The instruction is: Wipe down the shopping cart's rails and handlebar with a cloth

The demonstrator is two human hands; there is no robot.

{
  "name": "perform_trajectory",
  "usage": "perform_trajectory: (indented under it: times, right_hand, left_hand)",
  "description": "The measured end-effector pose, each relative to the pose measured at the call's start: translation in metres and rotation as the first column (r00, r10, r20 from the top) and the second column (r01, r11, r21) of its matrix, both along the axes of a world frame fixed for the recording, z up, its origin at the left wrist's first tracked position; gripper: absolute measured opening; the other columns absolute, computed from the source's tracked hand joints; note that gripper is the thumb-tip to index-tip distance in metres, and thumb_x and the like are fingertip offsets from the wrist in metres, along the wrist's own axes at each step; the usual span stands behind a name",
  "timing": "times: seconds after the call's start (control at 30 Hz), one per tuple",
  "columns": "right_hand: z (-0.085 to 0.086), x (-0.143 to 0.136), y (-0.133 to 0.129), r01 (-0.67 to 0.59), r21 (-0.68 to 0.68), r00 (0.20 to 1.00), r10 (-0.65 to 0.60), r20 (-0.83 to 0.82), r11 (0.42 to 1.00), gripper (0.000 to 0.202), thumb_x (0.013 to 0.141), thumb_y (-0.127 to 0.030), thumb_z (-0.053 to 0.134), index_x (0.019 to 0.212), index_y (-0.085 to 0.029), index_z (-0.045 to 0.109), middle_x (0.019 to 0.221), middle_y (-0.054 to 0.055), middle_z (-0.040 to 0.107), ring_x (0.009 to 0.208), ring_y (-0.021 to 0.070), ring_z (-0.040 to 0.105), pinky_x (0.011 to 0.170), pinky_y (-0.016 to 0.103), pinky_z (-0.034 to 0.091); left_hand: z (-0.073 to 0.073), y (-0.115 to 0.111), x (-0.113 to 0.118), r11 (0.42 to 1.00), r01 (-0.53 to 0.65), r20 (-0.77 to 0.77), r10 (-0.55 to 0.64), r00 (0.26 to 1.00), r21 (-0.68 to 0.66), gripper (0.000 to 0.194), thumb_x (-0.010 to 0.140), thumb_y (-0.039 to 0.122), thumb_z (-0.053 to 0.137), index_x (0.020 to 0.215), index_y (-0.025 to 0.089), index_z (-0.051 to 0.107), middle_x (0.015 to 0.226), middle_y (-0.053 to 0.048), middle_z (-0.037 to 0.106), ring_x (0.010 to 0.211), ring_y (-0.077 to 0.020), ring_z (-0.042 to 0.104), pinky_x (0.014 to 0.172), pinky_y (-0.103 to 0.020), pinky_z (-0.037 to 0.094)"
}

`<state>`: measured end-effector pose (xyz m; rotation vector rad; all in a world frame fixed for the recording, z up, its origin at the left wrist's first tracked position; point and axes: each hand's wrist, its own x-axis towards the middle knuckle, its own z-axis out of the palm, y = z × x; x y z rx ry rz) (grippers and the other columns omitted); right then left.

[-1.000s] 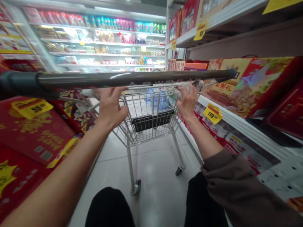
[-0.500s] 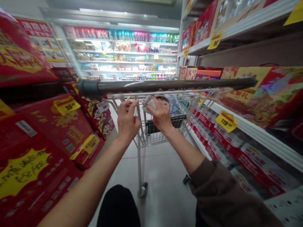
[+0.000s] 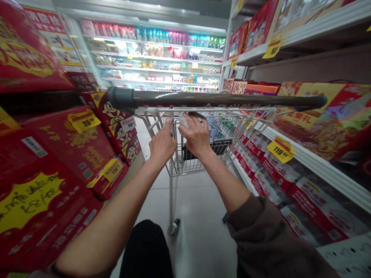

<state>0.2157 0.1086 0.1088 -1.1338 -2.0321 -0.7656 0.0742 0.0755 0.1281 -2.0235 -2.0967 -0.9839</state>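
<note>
My right hand is wrapped round a crumpled whitish-grey cloth at the near side of a wire shopping cart, just below its handle bar. Left of it, my left hand is at the cart's near-left wires, its fingers curled and one finger pointing up. Whether it grips a wire or anything small is hidden by the back of the hand.
Stacked red gift boxes line the left side. On the right, shelves hold boxes and red-and-white packages. A lit refrigerated display stands ahead. A cart wheel rests on the floor near my knee.
My left hand has moved slightly right and down, closer to my right hand, and turned so its back shows. The right hand still holds the cloth. The view has shifted slightly.
</note>
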Motion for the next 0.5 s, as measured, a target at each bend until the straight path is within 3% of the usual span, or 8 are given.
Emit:
perform_trajectory:
  times: [0.17, 0.27, 0.37, 0.5]
  right_hand:
    - [0.001, 0.016, 0.001, 0.140, -0.028, 0.976, -0.143, -0.165, 0.990, 0.034, 0.091, -0.006, 0.052, 0.115, -0.025, 0.068, 0.150, 0.012, 0.055, 0.138, 0.0336, 0.050, 0.107, 0.060, 0.042]
    - [-0.003, 0.002, -0.002, 0.014, -0.023, 0.998, -0.015, -0.063, 1.000, 0.034, 0.092, -0.008, 0.053, 0.116, -0.026, 0.067, 0.158, 0.009, 0.047, 0.144, 0.0313, 0.044, 0.111, 0.058, 0.040]
    - [-0.006, 0.000, -0.001, -0.072, -0.035, 0.997, 0.072, 0.014, 0.997, 0.035, 0.093, -0.007, 0.051, 0.116, -0.027, 0.067, 0.163, 0.005, 0.041, 0.148, 0.0289, 0.039, 0.115, 0.058, 0.036]
    - [-0.005, 0.010, 0.002, 0.112, -0.050, 0.976, -0.120, -0.184, 0.992, 0.038, 0.088, -0.004, 0.052, 0.116, -0.024, 0.067, 0.159, 0.009, 0.046, 0.146, 0.0336, 0.041, 0.113, 0.064, 0.037]
  left_hand:
    - [0.001, 0.001, 0.001, 1.000, 0.018, 0.032, -0.018, 0.999, 0.025, 0.069, 0.084, 0.008, 0.041, 0.151, 0.024, 0.044, 0.125, -0.013, 0.072, 0.113, -0.0357, 0.067, 0.094, -0.052, 0.052]
    - [0.001, 0.002, 0.001, 0.999, 0.017, 0.027, -0.018, 0.999, 0.049, 0.066, 0.086, 0.011, 0.041, 0.151, 0.022, 0.044, 0.130, -0.015, 0.069, 0.115, -0.0345, 0.066, 0.095, -0.050, 0.052]
    - [0.001, 0.000, -0.003, 1.000, 0.006, -0.016, -0.006, 1.000, 0.018, 0.069, 0.087, 0.012, 0.044, 0.153, 0.027, 0.042, 0.130, -0.012, 0.070, 0.114, -0.0340, 0.066, 0.095, -0.049, 0.052]
    - [0.000, -0.001, -0.010, 0.998, -0.036, -0.072, 0.032, 0.997, -0.047, 0.076, 0.086, 0.012, 0.045, 0.157, 0.036, 0.035, 0.126, -0.012, 0.072, 0.106, -0.0343, 0.069, 0.090, -0.049, 0.053]
